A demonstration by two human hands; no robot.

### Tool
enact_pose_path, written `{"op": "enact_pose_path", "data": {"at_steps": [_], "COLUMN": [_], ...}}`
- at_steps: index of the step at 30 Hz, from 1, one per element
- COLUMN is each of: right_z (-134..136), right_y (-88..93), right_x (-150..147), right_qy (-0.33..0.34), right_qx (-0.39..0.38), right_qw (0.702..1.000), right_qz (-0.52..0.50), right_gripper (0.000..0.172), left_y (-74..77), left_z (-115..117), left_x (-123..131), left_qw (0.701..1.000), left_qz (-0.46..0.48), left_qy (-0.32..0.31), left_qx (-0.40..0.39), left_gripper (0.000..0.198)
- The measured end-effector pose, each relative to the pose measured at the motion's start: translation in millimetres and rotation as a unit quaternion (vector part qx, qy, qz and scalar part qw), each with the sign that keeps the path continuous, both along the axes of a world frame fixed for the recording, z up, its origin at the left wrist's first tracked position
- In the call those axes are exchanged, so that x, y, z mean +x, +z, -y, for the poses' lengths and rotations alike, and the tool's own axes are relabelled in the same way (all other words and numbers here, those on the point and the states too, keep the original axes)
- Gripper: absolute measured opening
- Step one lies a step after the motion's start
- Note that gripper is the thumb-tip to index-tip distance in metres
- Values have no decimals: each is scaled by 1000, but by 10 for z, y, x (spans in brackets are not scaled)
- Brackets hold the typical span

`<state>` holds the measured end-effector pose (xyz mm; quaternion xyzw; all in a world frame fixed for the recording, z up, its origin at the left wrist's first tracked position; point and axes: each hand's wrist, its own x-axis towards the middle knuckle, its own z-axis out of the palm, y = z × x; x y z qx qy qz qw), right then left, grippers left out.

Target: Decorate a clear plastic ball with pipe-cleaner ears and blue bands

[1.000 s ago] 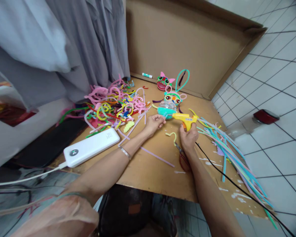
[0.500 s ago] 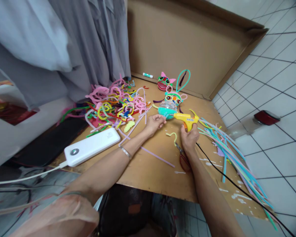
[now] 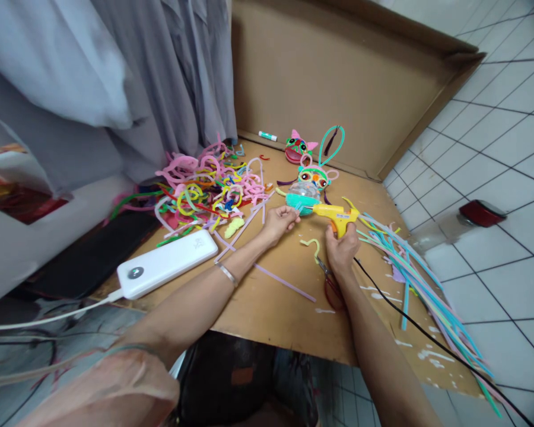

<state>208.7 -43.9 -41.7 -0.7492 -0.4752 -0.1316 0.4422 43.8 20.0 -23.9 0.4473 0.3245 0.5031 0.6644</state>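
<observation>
While R hand (image 3: 342,248) grips glue gun (image 3: 336,213), nozzle at owl (image 3: 306,193), L hand (image 3: 279,223) pinches teal stem (image 3: 297,206); squeeze gently, hold steady.

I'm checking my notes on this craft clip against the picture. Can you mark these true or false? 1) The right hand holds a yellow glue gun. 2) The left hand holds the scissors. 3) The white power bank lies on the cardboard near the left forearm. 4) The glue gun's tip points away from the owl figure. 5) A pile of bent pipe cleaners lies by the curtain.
1) True: the right hand grips the glue gun.
2) False: the left hand pinches the owl figure's teal base; the scissors lie by the right wrist.
3) True: the power bank is there.
4) False: the tip points at the figure's base.
5) True: the pipe cleaners lie there.
</observation>
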Motion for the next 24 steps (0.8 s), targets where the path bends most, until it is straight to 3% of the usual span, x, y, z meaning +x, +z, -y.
{"op": "enact_pose_path", "data": {"at_steps": [24], "right_z": [-2], "right_y": [-16], "right_x": [19], "right_qy": [4], "right_qx": [20], "right_qw": [1000], "right_qz": [16], "right_gripper": [24], "left_y": [-13], "left_z": [1], "left_x": [1], "left_qw": [1000], "left_qz": [7], "left_qy": [-7], "left_qx": [10], "left_gripper": [21]}}
